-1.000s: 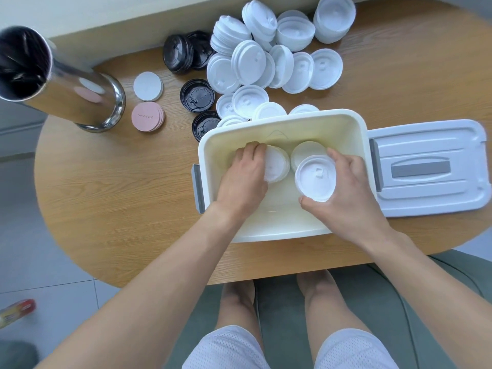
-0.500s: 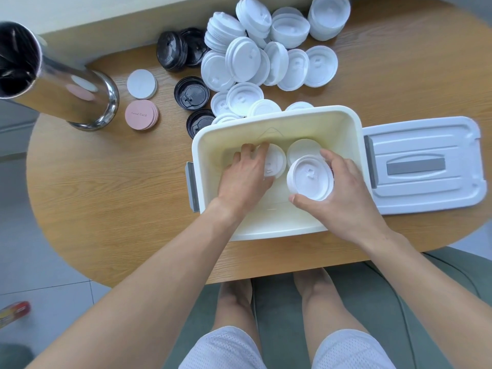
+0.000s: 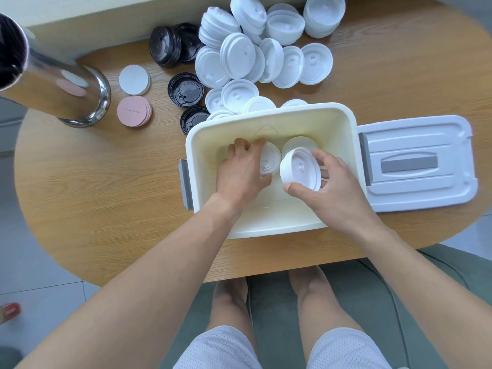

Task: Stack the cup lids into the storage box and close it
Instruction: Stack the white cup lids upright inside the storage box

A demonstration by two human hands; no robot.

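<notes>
An open cream storage box [image 3: 346,121] stands on the wooden table [image 3: 93,182]. Inside it, my left hand [image 3: 241,173] grips a stack of white cup lids [image 3: 270,162] at the box's left side. A second stack of white lids [image 3: 299,167] is held in my right hand [image 3: 335,187], tilted, above the box floor beside the first. Behind it, more white lids [image 3: 296,142] lie in the box. The box's lid [image 3: 418,163] rests flat on the table to the right. Several loose white lids [image 3: 239,57] are piled behind the box.
Black lids [image 3: 186,90] and pink coasters [image 3: 134,112] with a white disc [image 3: 134,79] lie left of the pile. A tall steel canister [image 3: 53,75] stands at the far left. My knees are below the table's near edge.
My right hand has tilted its lid stack and brought it left toward the stack in my left hand. My left hand's stack has turned so its face shows more.
</notes>
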